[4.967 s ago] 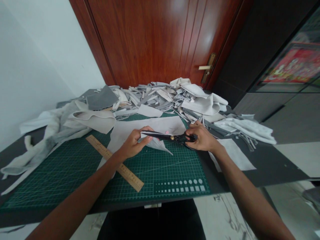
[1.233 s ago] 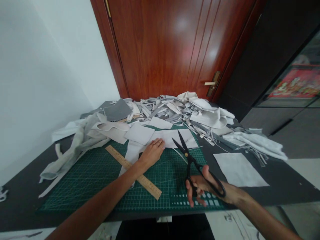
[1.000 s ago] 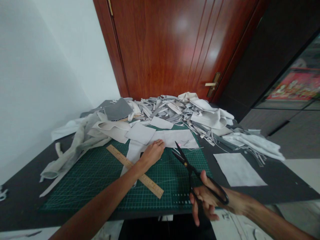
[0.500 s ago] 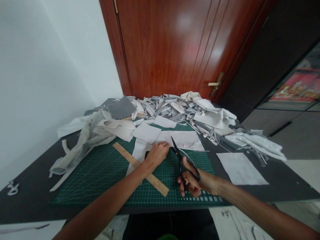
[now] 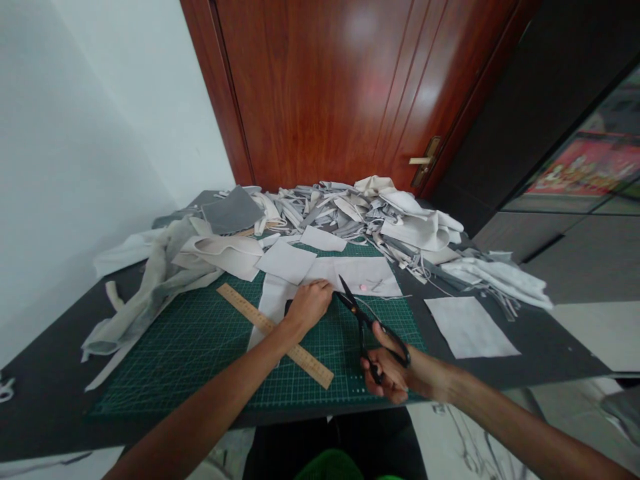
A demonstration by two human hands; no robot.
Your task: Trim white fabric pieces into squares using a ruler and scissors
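My right hand [image 5: 387, 368] grips a pair of black scissors [image 5: 364, 319], thumb and fingers in the two handles, which are spread apart. The blades are parted and point away toward the edge of a white fabric piece [image 5: 357, 268] on the green cutting mat [image 5: 200, 347]. My left hand [image 5: 311, 303] has its fingers curled together on that fabric, left of the blade tips, pinching its edge. Beneath my left forearm a wooden ruler [image 5: 245, 309] lies slantwise over the mat and fabric. A small dark object [image 5: 289, 306] is partly hidden by my left wrist.
Cut white pieces [image 5: 287, 261] lie beyond my left hand. A heap of grey and white scraps [image 5: 320, 207] lines the back against the door [image 5: 310, 87]. Rolled fabric [image 5: 150, 287] rests at the left, and a white square [image 5: 470, 327] lies at the right.
The view has shifted slightly. My right hand has drawn a little back toward me, and the scissor handles are spread wider. My left hand stays at the fabric edge.
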